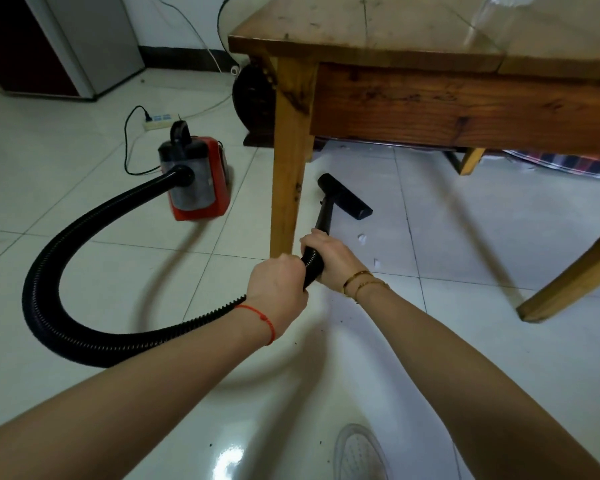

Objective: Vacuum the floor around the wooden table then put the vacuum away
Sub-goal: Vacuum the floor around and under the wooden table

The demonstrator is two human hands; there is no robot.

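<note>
The wooden table (413, 39) fills the upper right; its near left leg (290, 161) stands on the white tiled floor (465, 237). A red and grey vacuum cleaner (196, 178) sits left of that leg. Its black ribbed hose (63, 258) curves round to my hands. My left hand (278, 289) grips the hose end, and my right hand (329, 258) grips it just ahead, where the black wand (324, 213) begins. The black floor nozzle (345, 197) rests on the tiles just right of the leg, under the table's edge. White scraps (361, 238) lie near the nozzle.
A white power strip (160, 121) with the vacuum's black cord lies behind the cleaner. A black fan (253, 95) stands behind the table leg. A grey cabinet (84, 43) is at the back left. Another table leg (568, 275) slants at the right. Striped cloth (568, 164) lies under the table.
</note>
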